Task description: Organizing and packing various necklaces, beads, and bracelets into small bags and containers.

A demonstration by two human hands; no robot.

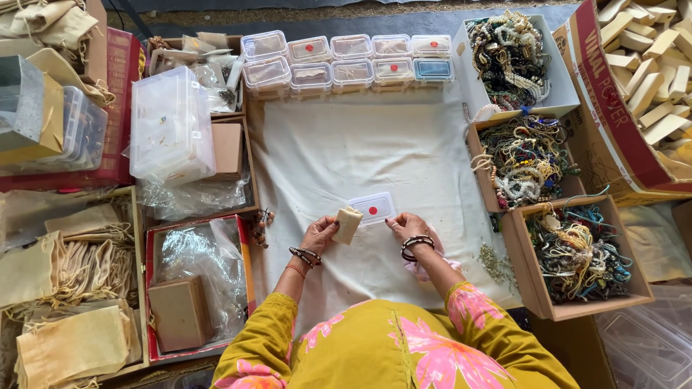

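The small beige cloth pouch (347, 224) could slip loose and drop onto the off-white cloth sheet (346, 155), since only the fingertips of the left hand (318, 235) pinch its lower edge and most of it stands free above them. The small clear plastic box with a red dot on its lid (373, 208), lying just beyond the fingertips of both hands, could be nudged off across the sheet if a finger catches its corner. The left fingers are closed narrowly on the pouch. The right hand (406, 227) holds nothing that shows; its fingers are loosely curled, part open, their tips at or very near the box's near edge, though actual contact cannot be made out. Well off to the right of the right fingers stand open cardboard boxes of mixed beaded bracelets (525, 160); far ahead of both hands sits a row of clear lidded plastic boxes (352, 61).
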